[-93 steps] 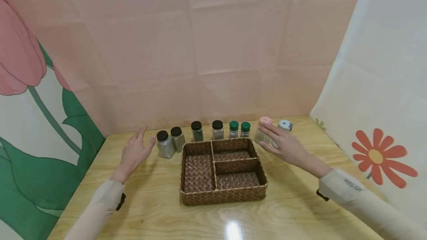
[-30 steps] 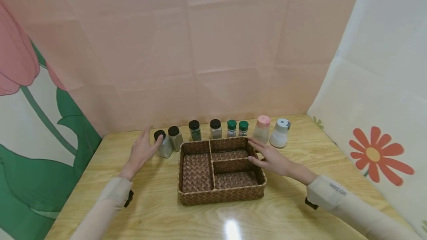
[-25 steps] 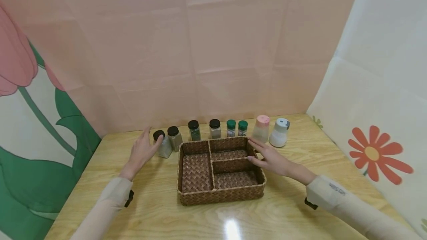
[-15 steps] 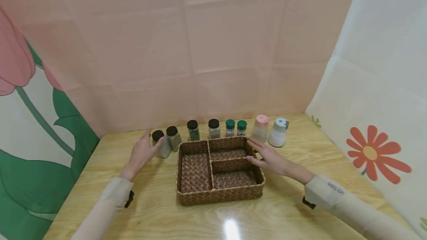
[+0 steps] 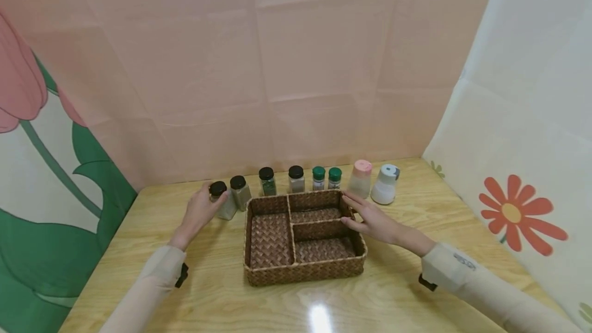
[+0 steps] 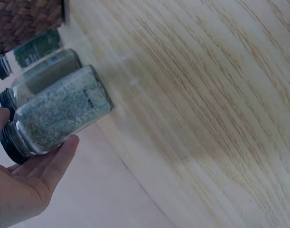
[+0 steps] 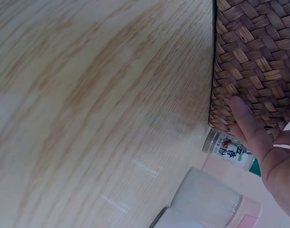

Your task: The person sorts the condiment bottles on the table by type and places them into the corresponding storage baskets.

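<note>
My left hand (image 5: 198, 215) holds the leftmost black-capped spice jar (image 5: 226, 210) near its cap, thumb on the near side and fingers behind. In the left wrist view this spice jar (image 6: 64, 109) is square-sided, of clear glass, and full of greyish grains. A divided woven basket (image 5: 305, 273), brown with three compartments, sits mid-table. At its back right corner my right hand (image 5: 376, 224) grips the side wall. The right wrist view has one finger of the right hand (image 7: 277, 175) flat on the outer weave of the basket (image 7: 258, 61), others past the rim.
Close beside the held jar stands another black-capped jar (image 5: 240, 197). Behind the basket are a green-filled jar (image 5: 268, 185), a pale-filled jar (image 5: 297, 183) and two green-capped bottles (image 5: 318, 183). A pink-capped container (image 5: 360, 184) and a white-topped container (image 5: 384, 189) stand back right.
My right hand has come from the pink-capped container to the basket's corner. The left hand has moved right to the leftmost jar, its fingers now closed round it.
</note>
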`<state>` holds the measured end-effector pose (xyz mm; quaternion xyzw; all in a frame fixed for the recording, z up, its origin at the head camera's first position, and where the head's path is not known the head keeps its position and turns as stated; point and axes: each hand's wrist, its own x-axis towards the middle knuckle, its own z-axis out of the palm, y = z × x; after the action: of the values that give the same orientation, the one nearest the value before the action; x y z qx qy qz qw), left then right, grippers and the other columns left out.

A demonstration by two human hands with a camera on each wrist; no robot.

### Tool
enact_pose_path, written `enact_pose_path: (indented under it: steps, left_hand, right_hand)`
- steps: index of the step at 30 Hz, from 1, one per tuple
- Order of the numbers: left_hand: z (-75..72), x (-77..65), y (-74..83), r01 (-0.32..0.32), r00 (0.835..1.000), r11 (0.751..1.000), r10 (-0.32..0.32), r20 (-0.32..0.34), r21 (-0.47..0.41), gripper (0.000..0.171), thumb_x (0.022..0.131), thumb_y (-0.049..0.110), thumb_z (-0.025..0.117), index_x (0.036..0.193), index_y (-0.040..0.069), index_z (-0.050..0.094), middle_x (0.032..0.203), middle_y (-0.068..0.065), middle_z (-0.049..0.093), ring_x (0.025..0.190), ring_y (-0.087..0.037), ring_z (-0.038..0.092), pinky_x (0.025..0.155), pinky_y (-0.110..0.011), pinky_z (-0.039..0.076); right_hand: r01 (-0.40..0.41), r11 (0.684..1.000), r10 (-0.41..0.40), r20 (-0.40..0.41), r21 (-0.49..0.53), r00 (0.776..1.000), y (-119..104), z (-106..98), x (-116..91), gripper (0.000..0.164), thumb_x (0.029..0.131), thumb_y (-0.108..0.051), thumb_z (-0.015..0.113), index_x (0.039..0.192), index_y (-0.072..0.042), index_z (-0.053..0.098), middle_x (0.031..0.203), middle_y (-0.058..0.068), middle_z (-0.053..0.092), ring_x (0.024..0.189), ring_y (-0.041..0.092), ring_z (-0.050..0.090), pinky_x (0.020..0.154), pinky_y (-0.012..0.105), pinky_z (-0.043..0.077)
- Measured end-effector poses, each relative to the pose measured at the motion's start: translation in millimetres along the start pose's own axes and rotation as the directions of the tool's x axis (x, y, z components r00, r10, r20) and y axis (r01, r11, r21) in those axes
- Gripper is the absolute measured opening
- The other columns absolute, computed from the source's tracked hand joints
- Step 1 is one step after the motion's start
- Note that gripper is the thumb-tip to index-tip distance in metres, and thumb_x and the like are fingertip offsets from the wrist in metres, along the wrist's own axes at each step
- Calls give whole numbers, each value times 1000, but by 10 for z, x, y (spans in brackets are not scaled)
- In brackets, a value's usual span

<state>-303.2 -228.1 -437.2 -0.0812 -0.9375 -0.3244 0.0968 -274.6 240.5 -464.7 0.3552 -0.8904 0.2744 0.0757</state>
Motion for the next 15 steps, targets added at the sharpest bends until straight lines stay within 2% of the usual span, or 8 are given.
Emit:
enact_pose_path:
  steps: [9, 15]
  left_hand:
    - [-4, 6, 6, -4, 1000, 1000, 4, -2, -29, 75, 100, 40, 59, 147, -10, 31, 65, -6, 58, 50, -16, 52, 53, -34, 45]
    - [-10, 19, 21, 0, 1000, 1000, 0, 5, -8, 73, 100, 39, 58, 146, -12, 31, 61, -6, 54, 46, -16, 47, 54, -35, 43]
  right_hand:
    - [-9, 1000, 9, 2, -5, 1000, -35, -13, -10, 64, 99, -23, 63, 143, 16, 37, 152, 31, 29, 126, 47, 48, 82, 46, 55]
    - [-14, 1000, 14, -4, -21, 1000, -32, -7, -6, 65, 99, -24, 63, 144, 15, 37, 152, 30, 30, 129, 46, 45, 89, 48, 51]
